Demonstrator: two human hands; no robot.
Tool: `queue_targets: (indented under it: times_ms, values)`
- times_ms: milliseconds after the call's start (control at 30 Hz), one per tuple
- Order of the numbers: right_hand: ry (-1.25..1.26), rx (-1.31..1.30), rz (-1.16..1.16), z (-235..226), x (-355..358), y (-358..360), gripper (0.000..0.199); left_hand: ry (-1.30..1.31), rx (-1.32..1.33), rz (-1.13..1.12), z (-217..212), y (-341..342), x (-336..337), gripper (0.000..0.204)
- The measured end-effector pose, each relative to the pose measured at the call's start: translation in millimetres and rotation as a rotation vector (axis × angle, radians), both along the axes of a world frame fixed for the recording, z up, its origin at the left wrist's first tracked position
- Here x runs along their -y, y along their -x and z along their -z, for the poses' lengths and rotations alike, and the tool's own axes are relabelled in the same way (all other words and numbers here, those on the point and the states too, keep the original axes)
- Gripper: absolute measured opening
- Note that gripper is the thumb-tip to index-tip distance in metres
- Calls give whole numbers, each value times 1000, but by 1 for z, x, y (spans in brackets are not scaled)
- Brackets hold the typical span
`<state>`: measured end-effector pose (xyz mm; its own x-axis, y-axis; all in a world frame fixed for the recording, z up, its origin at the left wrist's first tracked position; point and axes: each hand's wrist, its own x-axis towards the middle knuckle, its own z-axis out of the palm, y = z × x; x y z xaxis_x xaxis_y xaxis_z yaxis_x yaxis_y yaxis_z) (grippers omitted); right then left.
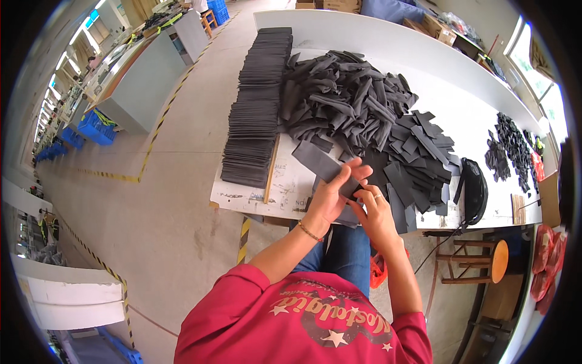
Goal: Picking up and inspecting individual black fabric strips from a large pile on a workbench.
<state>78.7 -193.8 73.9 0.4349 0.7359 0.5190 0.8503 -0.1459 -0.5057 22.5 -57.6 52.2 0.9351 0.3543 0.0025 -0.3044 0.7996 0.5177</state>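
Observation:
A flat dark grey fabric strip (318, 161) slants up and left out of my left hand (332, 193), whose thumb and fingers close around it. At the strip's lower end, the fingertips of my right hand (374, 209) pinch its edge. Both hands are over the front edge of the white table (285, 193). Just beyond them lies a heap of folded dark fabric pieces (348, 100). Flat dark pieces (418, 158) are spread to the right. Along the table's left side runs a long, tightly packed row of dark pieces (251, 115).
A wooden strip (272, 170) lies beside the packed row. Farther right are a black bag (473, 191) and a pile of small dark pieces (514, 148). A low white partition (388, 36) backs the table. A wooden stool (498, 261) stands at the right.

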Motion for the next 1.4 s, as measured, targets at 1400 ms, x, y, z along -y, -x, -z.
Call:
queue_targets:
  times_ms: [1400]
  values:
    - [-547, -956, 155, 25, -43, 19, 8, -43, 99, -304, -7, -7, -10, 39]
